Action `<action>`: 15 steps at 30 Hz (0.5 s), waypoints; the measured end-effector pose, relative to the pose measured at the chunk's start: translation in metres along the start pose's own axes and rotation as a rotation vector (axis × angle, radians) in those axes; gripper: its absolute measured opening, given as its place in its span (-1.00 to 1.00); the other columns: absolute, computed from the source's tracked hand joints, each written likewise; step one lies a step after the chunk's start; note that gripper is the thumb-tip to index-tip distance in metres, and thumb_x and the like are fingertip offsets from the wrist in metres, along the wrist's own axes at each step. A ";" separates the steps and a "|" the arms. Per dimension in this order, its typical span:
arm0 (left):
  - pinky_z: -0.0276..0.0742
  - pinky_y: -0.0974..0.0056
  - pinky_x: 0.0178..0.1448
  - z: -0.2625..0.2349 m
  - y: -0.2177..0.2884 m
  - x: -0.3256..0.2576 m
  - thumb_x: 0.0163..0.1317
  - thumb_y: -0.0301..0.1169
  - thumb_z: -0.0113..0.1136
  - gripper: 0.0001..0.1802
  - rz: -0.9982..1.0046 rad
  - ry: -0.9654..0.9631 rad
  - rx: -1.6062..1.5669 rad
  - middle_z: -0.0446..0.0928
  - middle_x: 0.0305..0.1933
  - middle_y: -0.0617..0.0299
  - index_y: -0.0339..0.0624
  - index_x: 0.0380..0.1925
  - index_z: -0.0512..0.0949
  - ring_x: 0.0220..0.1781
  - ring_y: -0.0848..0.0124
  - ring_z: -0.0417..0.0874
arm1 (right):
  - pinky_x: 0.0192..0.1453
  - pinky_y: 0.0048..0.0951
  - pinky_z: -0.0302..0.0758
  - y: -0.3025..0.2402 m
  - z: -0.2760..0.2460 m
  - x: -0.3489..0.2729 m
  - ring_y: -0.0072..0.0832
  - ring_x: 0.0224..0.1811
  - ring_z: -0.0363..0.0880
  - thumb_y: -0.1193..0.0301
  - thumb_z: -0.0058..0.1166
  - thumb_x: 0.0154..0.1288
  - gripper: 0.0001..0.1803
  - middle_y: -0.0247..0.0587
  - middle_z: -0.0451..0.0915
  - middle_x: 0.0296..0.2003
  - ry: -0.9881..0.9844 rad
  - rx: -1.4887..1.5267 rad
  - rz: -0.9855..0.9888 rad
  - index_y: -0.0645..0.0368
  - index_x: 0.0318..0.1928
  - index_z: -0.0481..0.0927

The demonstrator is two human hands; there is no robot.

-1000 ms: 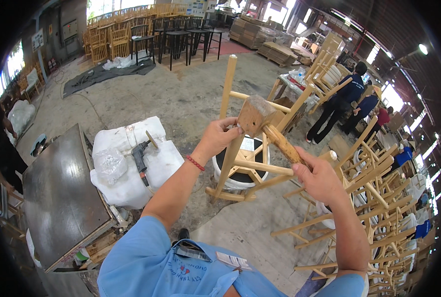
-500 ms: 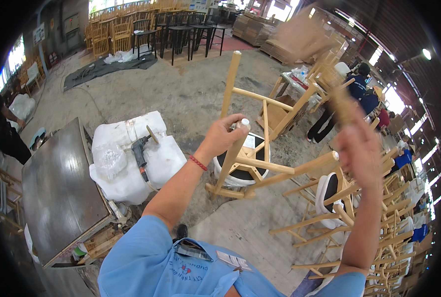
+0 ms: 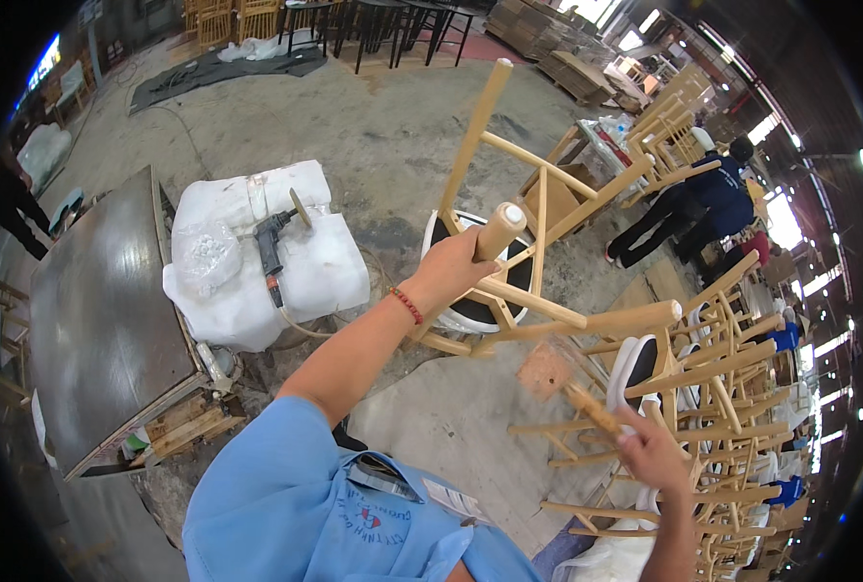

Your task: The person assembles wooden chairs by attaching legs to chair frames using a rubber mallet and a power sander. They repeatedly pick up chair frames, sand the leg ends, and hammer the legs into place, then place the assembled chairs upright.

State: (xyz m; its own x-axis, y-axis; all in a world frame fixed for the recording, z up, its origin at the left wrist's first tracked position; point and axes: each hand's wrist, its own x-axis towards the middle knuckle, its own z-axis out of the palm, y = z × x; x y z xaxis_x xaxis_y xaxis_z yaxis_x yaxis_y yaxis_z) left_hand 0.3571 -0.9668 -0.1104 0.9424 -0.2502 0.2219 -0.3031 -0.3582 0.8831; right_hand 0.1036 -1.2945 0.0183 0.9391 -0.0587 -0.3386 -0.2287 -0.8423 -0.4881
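An upside-down wooden stool [image 3: 469, 145] stands before me, its pale legs pointing up and its white-and-black seat underneath. My left hand [image 3: 454, 274] is wrapped round one leg [image 3: 495, 236] just below its tip. A white round glide [image 3: 514, 214] sits on the end of that leg. My right hand [image 3: 654, 452], lower and to the right, closes on the handle of a wooden mallet [image 3: 546, 371]. The mallet's block head is below the stool's right leg, apart from the leg held by my left hand.
A grinder-like power tool [image 3: 271, 254] lies on white foam-wrapped bundles [image 3: 342, 269] at left, beside a dark metal-topped table [image 3: 111, 320]. More upturned stools [image 3: 722, 388] crowd the right. A person in dark clothes [image 3: 708, 199] bends near a side table at the far right.
My right hand has swung the mallet down from high on the right. My left hand has shifted from the glide at the leg's tip to a grip just below it.
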 end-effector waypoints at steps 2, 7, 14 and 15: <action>0.54 0.09 0.05 -0.004 -0.008 0.002 0.16 -0.24 0.37 -0.46 -0.031 0.065 -0.030 0.65 -0.11 -0.09 -0.27 0.09 0.47 -0.03 0.00 0.66 | -0.57 -0.54 0.34 0.024 0.053 0.008 -0.67 -0.65 0.40 0.18 0.00 0.49 -0.51 -0.45 0.47 -0.60 -0.046 0.365 0.071 0.15 0.30 0.49; 0.49 0.17 0.21 -0.008 -0.069 -0.036 0.19 -0.24 0.32 -0.49 -0.174 0.148 -0.255 0.64 0.01 -0.13 -0.42 0.01 0.54 0.08 0.06 0.66 | -0.67 -0.52 0.33 0.079 0.209 0.012 -0.64 -0.71 0.38 0.15 -0.02 0.49 -0.61 -0.35 0.50 -0.61 -0.038 0.640 0.371 0.11 0.12 0.59; 0.57 0.31 -0.28 -0.121 -0.231 -0.176 0.27 -0.43 0.16 -0.70 -0.646 0.689 -0.607 0.58 -0.31 0.17 -0.41 -0.05 0.54 -0.34 0.40 0.61 | -0.53 -0.55 0.30 0.070 0.363 0.064 -0.65 -0.59 0.39 0.23 0.00 0.47 -0.72 -0.32 0.49 -0.60 -0.194 0.760 0.107 0.18 -0.23 0.59; 0.56 0.31 -0.26 -0.146 -0.246 -0.183 0.27 -0.42 0.15 -0.74 -0.598 0.841 -0.664 0.59 -0.31 0.18 -0.36 -0.11 0.56 -0.32 0.41 0.61 | -0.51 -0.55 0.29 0.052 0.366 0.077 -0.66 -0.57 0.38 0.24 0.00 0.47 -0.72 -0.32 0.48 -0.60 -0.193 0.708 0.082 0.19 -0.27 0.58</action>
State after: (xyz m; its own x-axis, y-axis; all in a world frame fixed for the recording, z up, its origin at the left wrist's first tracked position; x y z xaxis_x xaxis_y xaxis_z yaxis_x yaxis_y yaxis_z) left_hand 0.2796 -0.7012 -0.3081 0.7804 0.5428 -0.3104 0.1078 0.3722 0.9219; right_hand 0.0705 -1.1471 -0.3276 0.8648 0.0436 -0.5002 -0.4685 -0.2884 -0.8351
